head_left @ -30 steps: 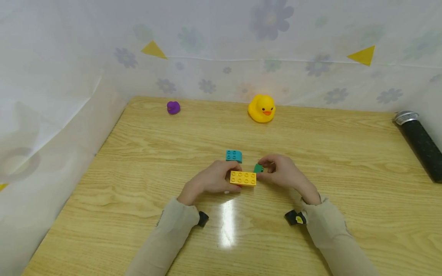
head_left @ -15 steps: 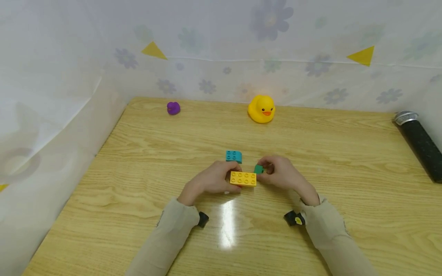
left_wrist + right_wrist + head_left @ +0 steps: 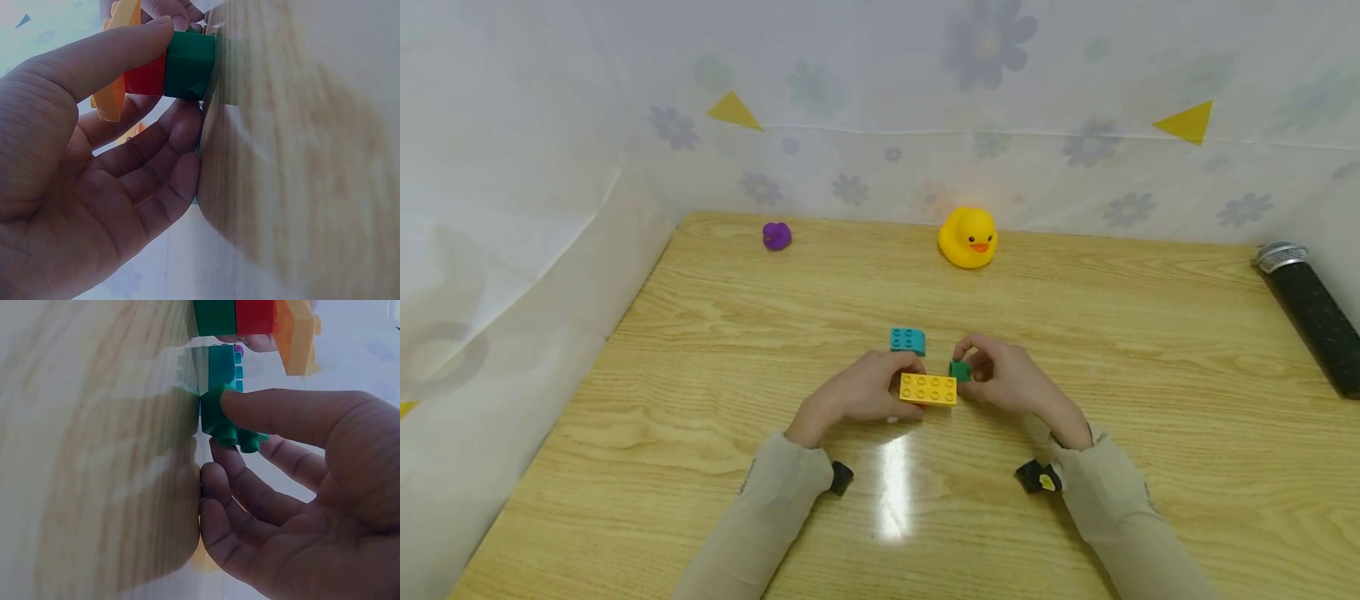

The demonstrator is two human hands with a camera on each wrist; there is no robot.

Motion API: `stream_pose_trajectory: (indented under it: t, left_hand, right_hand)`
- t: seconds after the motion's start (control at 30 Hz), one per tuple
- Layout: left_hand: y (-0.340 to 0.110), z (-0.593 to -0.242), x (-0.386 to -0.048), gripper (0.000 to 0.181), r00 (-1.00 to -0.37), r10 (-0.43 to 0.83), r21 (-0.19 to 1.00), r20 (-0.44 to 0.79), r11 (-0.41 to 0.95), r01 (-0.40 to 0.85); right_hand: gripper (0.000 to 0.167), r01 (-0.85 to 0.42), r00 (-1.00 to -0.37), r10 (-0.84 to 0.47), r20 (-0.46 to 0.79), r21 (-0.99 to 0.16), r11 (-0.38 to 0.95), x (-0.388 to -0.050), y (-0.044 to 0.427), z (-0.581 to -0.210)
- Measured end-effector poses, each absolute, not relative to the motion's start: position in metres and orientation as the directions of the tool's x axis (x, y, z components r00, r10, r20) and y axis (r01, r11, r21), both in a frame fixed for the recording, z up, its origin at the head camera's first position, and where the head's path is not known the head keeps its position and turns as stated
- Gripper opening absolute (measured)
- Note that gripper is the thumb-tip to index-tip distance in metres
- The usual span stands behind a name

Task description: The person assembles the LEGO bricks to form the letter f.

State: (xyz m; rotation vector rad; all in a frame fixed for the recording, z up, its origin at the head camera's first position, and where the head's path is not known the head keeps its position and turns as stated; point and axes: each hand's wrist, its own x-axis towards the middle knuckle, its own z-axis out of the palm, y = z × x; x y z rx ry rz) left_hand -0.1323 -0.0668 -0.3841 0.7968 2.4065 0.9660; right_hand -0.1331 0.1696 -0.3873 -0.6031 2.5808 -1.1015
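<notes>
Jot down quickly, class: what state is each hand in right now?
Left hand: closed, holding the yellow, red and green brick stack.
Right hand: closed, pinching a small green brick.

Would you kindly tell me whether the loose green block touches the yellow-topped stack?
Apart: the right wrist view shows a clear gap between the loose green block and the yellow-topped stack.

Head view, centre: yellow brick (image 3: 928, 389) hides nearly all of the red brick (image 3: 145, 78) and lower green brick (image 3: 187, 69) beneath. Right wrist view: that stack runs off the top edge; right hand (image 3: 331, 519) covers parts of small green brick (image 3: 214, 414) and a yellow shape (image 3: 202, 559), lower middle, unidentifiable. Microphone (image 3: 1326, 325) cut by head view's right edge.
</notes>
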Motion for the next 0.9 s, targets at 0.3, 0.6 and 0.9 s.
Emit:
stream_pose_trajectory:
  t: [0.3,0.6,0.9]
  left_hand:
    - [-0.0664,-0.3843,-0.132,0.037,-0.745,0.646,0.722,-0.169,0.595,0.352]
    - [-0.0664,-0.3829,-0.1317,0.037,-0.742,0.65,0.721,-0.163,0.592,0.36]
    - [-0.0666,-0.3831,-0.1317,0.037,-0.741,0.652,0.721,-0.16,0.59,0.363]
  right_hand:
    - [0.027,-0.282,-0.884,-0.465,-0.052,-0.735,0.617,-0.133,0.1688,-0.387]
    - [0.025,-0.241,-0.897,-0.434,-0.078,-0.737,0.631,-0.1334,0.1698,-0.3882]
    - [0.023,-0.225,-0.921,-0.385,-0.067,-0.715,0.662,-0.1327,0.1708,-0.3846]
